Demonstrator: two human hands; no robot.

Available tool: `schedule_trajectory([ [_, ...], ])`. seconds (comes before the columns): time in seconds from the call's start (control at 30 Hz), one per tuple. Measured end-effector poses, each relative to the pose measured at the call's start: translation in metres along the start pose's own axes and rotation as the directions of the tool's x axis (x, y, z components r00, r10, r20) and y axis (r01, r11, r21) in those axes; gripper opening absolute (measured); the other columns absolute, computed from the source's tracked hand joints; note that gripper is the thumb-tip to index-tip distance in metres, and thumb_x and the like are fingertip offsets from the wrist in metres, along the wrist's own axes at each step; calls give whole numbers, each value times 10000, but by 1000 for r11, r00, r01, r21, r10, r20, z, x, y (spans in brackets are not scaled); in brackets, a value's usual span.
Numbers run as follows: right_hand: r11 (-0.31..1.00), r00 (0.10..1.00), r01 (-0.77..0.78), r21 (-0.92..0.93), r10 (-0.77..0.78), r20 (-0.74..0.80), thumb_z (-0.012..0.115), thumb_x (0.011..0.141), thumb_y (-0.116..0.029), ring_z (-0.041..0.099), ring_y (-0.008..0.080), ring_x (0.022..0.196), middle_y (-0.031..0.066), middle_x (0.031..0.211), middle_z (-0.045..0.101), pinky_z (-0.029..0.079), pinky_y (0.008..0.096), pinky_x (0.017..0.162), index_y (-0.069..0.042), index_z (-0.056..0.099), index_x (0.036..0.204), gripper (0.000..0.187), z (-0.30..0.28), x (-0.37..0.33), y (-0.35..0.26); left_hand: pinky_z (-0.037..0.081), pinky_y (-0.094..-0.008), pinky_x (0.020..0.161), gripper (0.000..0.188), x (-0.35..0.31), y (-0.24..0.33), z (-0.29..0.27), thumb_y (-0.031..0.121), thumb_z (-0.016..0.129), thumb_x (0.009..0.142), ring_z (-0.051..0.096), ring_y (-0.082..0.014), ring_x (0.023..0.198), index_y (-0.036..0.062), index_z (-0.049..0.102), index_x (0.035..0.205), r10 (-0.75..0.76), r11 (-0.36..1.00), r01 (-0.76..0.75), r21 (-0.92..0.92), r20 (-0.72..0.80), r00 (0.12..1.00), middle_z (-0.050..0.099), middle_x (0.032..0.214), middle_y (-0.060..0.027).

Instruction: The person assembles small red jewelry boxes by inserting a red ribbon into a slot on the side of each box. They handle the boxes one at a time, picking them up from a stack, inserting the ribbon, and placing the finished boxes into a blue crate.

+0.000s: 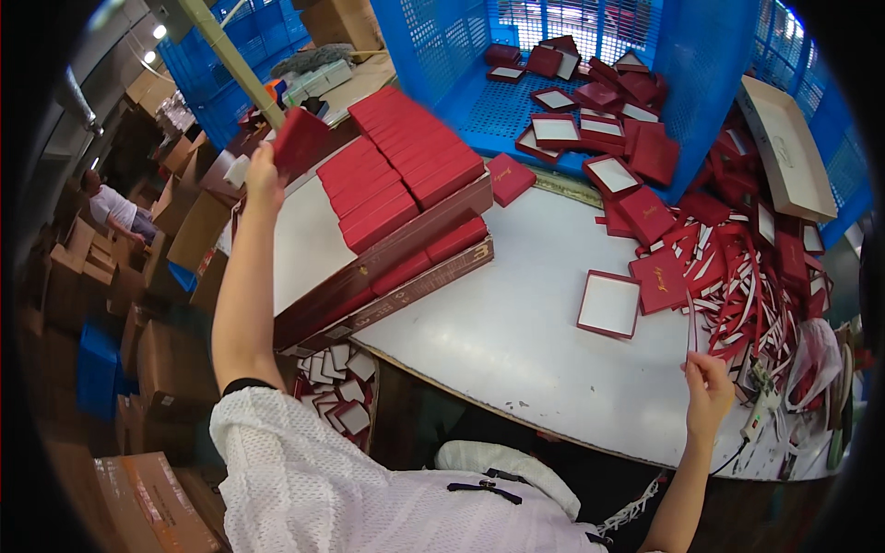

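Note:
My left hand [265, 182] is raised at the far left, closed on a small dark red box [300, 143]. Below and right of it, red boxes [373, 189] stand in tight rows in a cardboard tray [419, 230], stacked on another filled tray. At the right of the table my right hand [708, 392] pinches a thin red ribbon strip [691, 321]. Just beyond that hand lie an open box half [608, 304] with a white inside and a red lid [659, 280] with gold lettering. A tangled heap of red and white ribbon strips [737, 286] is beside them.
A blue plastic crate [433, 55] lies on its side at the back, with loose red boxes [599, 97] spilling out. A power strip [761, 413] sits at the right edge of the white table [461, 355]. Cardboard boxes [175, 369] and another person [115, 207] are at left.

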State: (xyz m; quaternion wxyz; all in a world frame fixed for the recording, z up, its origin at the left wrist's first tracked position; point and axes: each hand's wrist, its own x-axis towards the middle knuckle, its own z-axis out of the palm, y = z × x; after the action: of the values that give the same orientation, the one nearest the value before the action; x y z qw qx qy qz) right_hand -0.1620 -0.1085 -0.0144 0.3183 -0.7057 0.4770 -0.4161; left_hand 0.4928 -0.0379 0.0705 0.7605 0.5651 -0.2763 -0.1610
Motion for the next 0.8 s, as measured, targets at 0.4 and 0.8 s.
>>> schedule_trajectory([
  [0.4,616,926,-360,701,330,186,468,778,5,497,105,475,107,729,560,405,201,430,14,493,876,102,9,-56,-55,351,-240,542,270,-13,-11,74,288,436,841,421,-82,590,34,491,766,482,527,-405,747,130,866,453,599,4],
  [0.8,586,951,-308,749,201,234,438,806,26,535,107,568,98,837,524,447,201,516,27,503,870,91,12,-81,-69,322,-168,417,145,-366,-39,274,125,477,812,440,-56,478,26,542,895,-436,639,723,261,898,61,549,651,-38],
])
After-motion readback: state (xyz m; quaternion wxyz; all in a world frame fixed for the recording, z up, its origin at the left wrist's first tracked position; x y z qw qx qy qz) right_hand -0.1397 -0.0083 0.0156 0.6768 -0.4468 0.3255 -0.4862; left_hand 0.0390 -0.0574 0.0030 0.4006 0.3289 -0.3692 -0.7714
